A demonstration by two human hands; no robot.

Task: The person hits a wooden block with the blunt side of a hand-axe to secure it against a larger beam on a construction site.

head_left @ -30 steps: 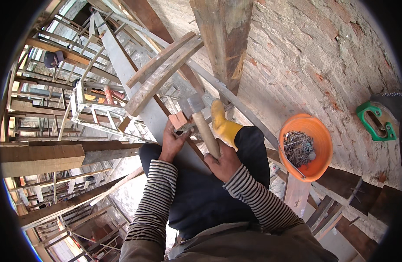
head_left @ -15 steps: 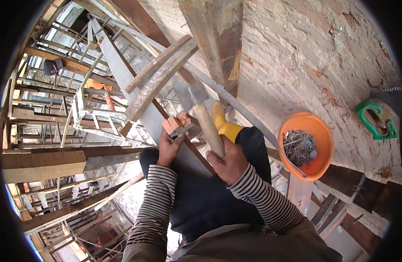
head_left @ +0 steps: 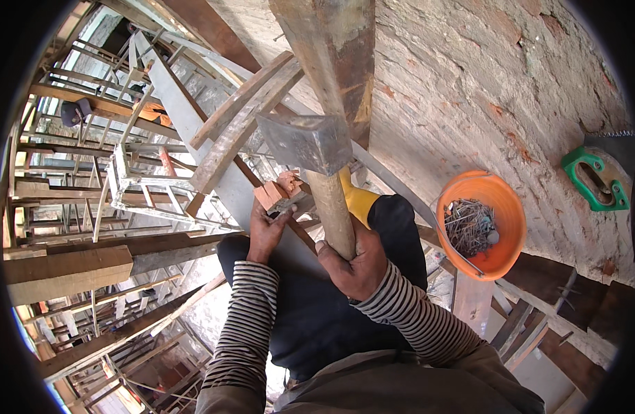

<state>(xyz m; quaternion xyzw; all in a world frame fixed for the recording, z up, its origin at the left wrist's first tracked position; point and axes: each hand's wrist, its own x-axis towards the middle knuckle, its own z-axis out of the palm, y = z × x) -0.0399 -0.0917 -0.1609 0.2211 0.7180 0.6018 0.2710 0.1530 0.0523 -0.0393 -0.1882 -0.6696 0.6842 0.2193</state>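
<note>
My left hand (head_left: 265, 233) is closed around a broken red brick (head_left: 270, 196) with rough, jagged edges and grey on its underside. It holds the brick just above a long grey plank (head_left: 228, 176). My right hand (head_left: 359, 268) grips the wooden handle of a hammer (head_left: 331, 214). The heavy, worn metal head stands raised above the brick, apart from it, and the hammer hides part of the yellow boot (head_left: 359, 201) behind it.
On the right hangs an orange bucket (head_left: 514, 228) of nails, beside a rough brick wall (head_left: 455, 90). A green-handled saw (head_left: 593, 181) is against that wall. Timber beams (head_left: 69, 272) and scaffolding drop away on the left, where another person's cap (head_left: 74, 112) shows.
The hammer head has swung up and closer to me, away from the brick. My left hand and the brick have hardly moved.
</note>
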